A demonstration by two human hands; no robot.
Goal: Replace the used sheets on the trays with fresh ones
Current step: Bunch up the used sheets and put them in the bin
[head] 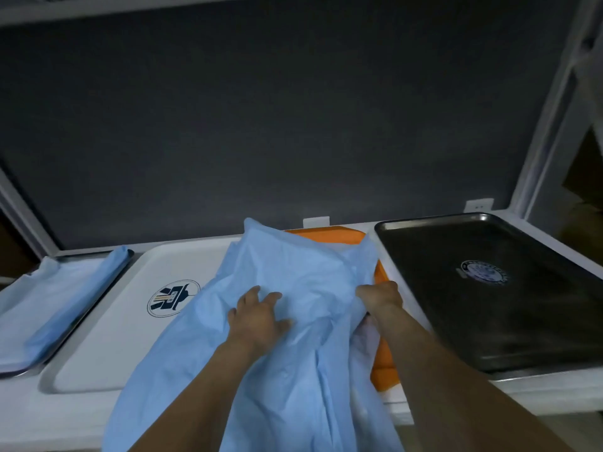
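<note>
Sheet [293,265] pale blue, crumpled, over orange tray [385,370]; left hand [257,318] spread on it, right hand [381,295] apparently pinching edge.

dark grey wall panel [293,125] | white frame [551,125] around it | white counter [65,415] below | dim light

1. A dark grey panel [277,125] fills the back, rising behind the white counter [49,415].
2. At either side, white frame posts slant upward, one left [23,210], one right [548,125].
3. Overhead runs a white shelf edge [130,8].
4. Two small white tabs sit at the panel's foot, one near the middle [316,221], one further right [479,204] with two dark slots.
5. Past the right post shows a brown shape [584,171]; I cannot tell what it is.
</note>
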